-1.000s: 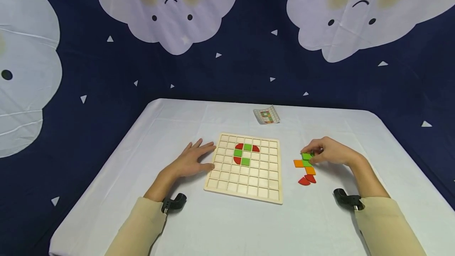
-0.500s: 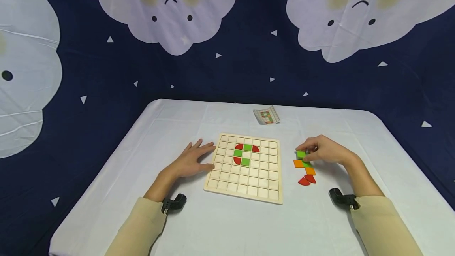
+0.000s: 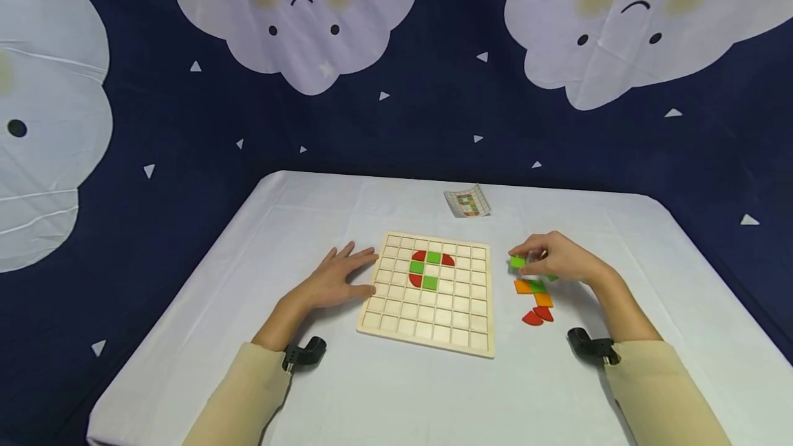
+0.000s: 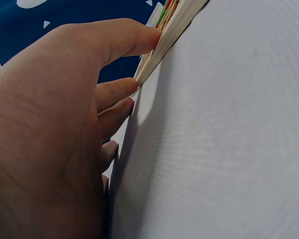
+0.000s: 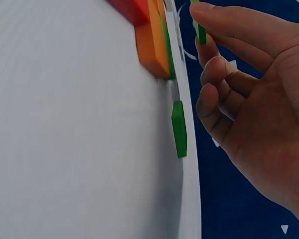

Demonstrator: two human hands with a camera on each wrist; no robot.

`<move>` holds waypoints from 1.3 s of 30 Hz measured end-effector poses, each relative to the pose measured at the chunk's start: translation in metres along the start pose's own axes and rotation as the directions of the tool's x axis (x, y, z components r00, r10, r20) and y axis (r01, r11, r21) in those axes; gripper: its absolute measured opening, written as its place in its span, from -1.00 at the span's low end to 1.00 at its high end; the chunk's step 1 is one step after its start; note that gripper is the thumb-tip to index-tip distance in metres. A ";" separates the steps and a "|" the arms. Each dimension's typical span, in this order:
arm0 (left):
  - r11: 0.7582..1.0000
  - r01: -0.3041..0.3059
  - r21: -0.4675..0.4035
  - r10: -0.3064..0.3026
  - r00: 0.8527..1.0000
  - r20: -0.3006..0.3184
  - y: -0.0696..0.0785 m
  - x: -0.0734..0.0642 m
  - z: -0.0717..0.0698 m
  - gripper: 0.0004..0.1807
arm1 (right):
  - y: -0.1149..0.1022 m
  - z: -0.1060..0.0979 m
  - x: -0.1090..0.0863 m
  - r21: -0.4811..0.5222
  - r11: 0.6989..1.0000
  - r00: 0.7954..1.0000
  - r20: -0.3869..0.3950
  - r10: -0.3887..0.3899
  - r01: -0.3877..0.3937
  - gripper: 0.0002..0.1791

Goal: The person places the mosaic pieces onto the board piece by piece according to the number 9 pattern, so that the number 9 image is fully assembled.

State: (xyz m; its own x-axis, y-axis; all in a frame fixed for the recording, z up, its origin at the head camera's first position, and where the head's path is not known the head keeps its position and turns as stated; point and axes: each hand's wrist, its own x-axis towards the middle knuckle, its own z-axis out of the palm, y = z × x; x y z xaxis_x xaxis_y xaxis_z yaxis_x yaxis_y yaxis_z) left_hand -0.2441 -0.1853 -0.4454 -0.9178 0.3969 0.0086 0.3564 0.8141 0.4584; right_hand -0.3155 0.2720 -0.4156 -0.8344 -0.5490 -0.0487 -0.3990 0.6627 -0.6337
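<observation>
My right hand (image 3: 557, 258) pinches a green square tile (image 3: 517, 262) between thumb and fingers, to the right of the wooden grid board (image 3: 458, 322). The right wrist view shows the tile edge-on at the fingertips, raised off the table. Below that hand lie orange tiles (image 3: 543, 300), another green tile (image 3: 537, 286) and red quarter-round tiles (image 3: 532, 319). One more green tile (image 5: 179, 129) lies apart, mostly hidden by the hand in the head view. My left hand (image 3: 337, 279) rests spread at the board's left edge, thumb and fingertip touching it. Red and green tiles (image 3: 430, 283) sit in several board cells.
A small curled picture card (image 3: 468, 202) with a coloured grid pattern lies behind the board on the white-covered table (image 3: 384, 391). A dark blue cloth (image 3: 446, 122) with clouds hangs beyond the far table edge.
The right hand has moved left with the green tile, away from the loose pile and towards the board. The left hand stays at the board's edge.
</observation>
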 end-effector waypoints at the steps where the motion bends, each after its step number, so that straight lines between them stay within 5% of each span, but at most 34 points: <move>1: 1.000 -0.001 -0.002 0.001 1.000 0.002 0.000 0.000 0.000 -0.21 | -0.001 0.000 0.001 -0.005 1.000 1.000 -0.006 -0.006 0.006 -0.59; 19: 1.000 0.001 0.003 -0.001 1.000 -0.004 0.001 0.000 -0.001 -0.21 | -0.022 0.009 0.023 -0.045 0.998 0.999 0.010 -0.046 0.047 -0.62; 39: 0.999 0.013 0.029 -0.013 1.000 0.000 0.002 0.001 0.001 -0.22 | -0.042 0.027 0.039 0.036 0.994 0.993 0.039 -0.108 0.106 -0.59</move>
State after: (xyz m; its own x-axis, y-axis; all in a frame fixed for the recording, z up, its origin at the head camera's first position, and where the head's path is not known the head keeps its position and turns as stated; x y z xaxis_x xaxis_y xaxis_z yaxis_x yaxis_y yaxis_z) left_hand -0.2446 -0.1829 -0.4456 -0.9224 0.3862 0.0030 0.3494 0.8311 0.4326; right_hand -0.3214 0.2090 -0.4116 -0.7711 -0.6366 -0.0105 -0.4715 0.5820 -0.6625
